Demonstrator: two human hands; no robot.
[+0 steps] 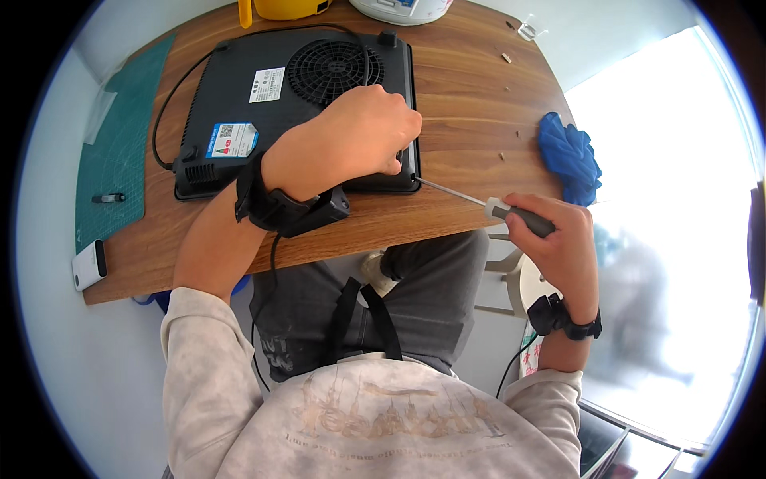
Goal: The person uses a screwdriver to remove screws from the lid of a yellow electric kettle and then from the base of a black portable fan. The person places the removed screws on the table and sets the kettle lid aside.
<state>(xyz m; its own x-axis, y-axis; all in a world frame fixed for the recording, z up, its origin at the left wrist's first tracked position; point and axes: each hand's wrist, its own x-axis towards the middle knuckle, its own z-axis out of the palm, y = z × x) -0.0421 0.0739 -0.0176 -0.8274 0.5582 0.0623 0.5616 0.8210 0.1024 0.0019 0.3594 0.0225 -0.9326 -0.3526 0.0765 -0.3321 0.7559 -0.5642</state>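
A flat black induction cooker [271,120] lies on the table with its underside up, showing a round fan grille [335,72], stickers and rubber feet. My left hand [359,132] reaches across it, closed over its right edge close to the near right corner; most of the fingertips are hidden. In my right hand [562,235] is a screwdriver [523,219] with a grey and white handle, gripped off the table's front edge. Its thin shaft points left, and the tip meets the cooker's side at the near right corner. Whether it sits in a screw is too small to tell.
A black power cord [159,120] loops round the cooker's left and far sides. On the wooden table [471,104] are a green cutting mat [120,160], a white power bank [88,267], a blue cloth [570,156] and several small scraps. Yellow and white containers stand at the far edge.
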